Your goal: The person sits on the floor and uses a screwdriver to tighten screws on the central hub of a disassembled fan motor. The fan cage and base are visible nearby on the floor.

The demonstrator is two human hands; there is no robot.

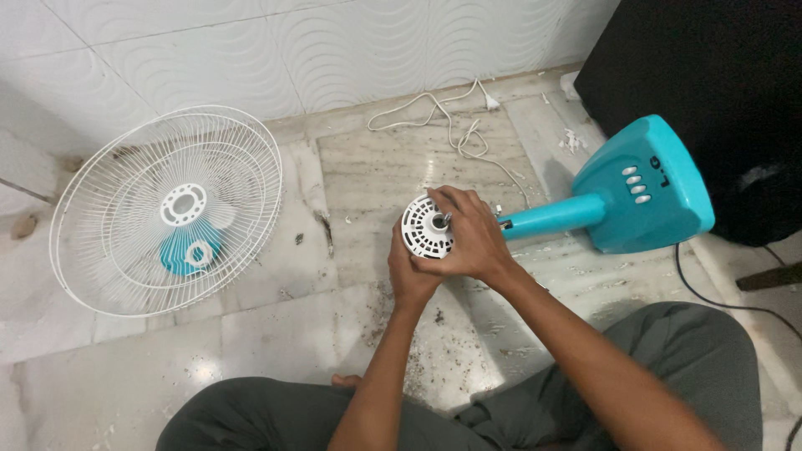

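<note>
My right hand (472, 238) clasps the white motor housing (424, 227) near its shaft while my left hand (409, 271) cups it beneath; I should hold the housing steady and grip evenly.

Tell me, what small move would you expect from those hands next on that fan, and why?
Probably a small turn of the right hand at the metal shaft. Its fingertips sit at the shaft in the middle of the white motor housing, while the left hand grips the housing from below. The white grille already lies off to one side.
</note>
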